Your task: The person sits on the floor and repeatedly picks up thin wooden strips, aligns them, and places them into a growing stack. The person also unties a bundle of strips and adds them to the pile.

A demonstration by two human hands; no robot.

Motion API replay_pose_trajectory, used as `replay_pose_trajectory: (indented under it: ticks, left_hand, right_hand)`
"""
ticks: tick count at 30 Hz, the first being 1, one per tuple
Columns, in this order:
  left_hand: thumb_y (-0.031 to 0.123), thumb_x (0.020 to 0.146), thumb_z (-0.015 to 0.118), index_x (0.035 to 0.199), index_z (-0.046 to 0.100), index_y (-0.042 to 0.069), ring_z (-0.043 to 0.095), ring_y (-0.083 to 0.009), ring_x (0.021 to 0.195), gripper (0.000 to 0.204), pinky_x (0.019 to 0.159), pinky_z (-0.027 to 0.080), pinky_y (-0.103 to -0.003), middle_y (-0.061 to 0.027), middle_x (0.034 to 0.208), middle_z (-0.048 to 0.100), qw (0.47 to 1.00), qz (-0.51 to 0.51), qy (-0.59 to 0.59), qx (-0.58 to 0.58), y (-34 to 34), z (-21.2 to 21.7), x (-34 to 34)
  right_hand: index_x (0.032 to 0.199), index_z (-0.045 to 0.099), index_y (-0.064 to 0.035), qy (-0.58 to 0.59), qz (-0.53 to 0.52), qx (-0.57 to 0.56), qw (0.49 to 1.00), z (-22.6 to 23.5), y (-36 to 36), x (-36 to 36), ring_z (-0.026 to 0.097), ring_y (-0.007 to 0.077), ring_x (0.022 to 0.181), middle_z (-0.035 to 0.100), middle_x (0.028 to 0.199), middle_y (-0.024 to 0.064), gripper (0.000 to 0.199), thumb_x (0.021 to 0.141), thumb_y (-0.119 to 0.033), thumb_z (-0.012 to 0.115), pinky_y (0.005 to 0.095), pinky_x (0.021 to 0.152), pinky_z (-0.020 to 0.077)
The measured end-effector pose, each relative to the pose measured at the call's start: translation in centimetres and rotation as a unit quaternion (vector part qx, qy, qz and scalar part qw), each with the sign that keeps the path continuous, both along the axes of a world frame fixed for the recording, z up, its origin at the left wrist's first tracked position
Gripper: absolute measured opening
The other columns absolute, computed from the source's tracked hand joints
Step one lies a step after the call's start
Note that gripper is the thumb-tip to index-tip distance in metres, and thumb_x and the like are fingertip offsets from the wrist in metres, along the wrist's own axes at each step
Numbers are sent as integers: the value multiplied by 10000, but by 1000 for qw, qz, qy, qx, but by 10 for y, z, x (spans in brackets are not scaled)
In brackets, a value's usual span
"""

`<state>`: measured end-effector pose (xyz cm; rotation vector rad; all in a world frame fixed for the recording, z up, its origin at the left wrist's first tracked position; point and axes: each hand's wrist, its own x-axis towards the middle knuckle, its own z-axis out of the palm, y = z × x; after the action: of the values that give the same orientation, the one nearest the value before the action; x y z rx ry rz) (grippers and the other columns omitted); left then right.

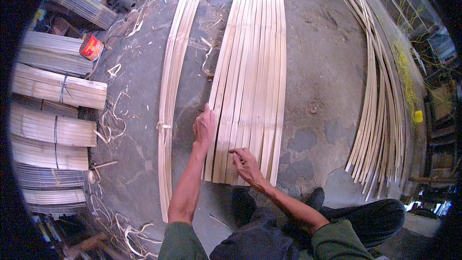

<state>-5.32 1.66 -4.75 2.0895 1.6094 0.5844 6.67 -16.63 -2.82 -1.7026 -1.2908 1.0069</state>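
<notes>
A broad row of long, pale bamboo strips (255, 67) lies side by side on the floor before me, running away from my feet. My left hand (204, 126) is closed at the left edge of the row, gripping the outermost strip. A dark narrow gap shows between that strip and its neighbour. Over the near end of the row is my right hand (246, 166), its fingers curled in and pointing left. Whatever its fingertips hold, if anything, is hidden. To the left of my left arm lies a narrow bundle of strips (166, 163), bound with a pale tie.
Tied stacks of slats (57, 86) line the left side, beside a red and orange tin (91, 47). Loose thin strips (380, 130) fan out at the right. Yellow string (406, 77) hangs farther right. Fibre scraps (115, 120) litter the concrete floor (317, 58).
</notes>
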Motion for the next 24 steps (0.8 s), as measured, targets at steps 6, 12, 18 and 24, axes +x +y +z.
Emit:
replay_pose_trajectory:
  ticks: [6,12,18,24]
  left_hand:
    - [282,968,444,1312,474,23,617,-387,895,432,725,500,-501,-227,996,589,996,25,89,-3,0,-13,-5]
    - [236,939,493,1320,502,42,576,-356,934,427,761,494,-466,-208,1041,541,992,60,112,28,-9,-2,9]
    - [154,842,591,1233,604,33,567,-355,884,409,786,462,-433,-214,919,570,999,27,-15,29,4,-21,-20]
    - [175,786,649,1244,586,8,556,-306,818,492,780,458,-411,-170,852,538,995,-25,-85,-39,7,-2,-18]
  right_hand:
    - [1103,626,-43,-11,5,4,1000,0,-6,3,591,190,759,542,899,113,209,966,-136,499,314,696,487]
    - [1093,620,-27,-4,-8,22,1000,7,-9,11,556,211,772,533,899,115,201,952,-105,499,316,711,467]
    - [1231,541,-65,-144,75,90,983,16,4,8,524,325,1141,524,1231,168,347,886,-97,568,422,958,434]
    - [1445,329,-75,-349,209,140,903,-7,28,-22,212,336,1420,266,1523,149,565,953,-298,493,458,1170,174]
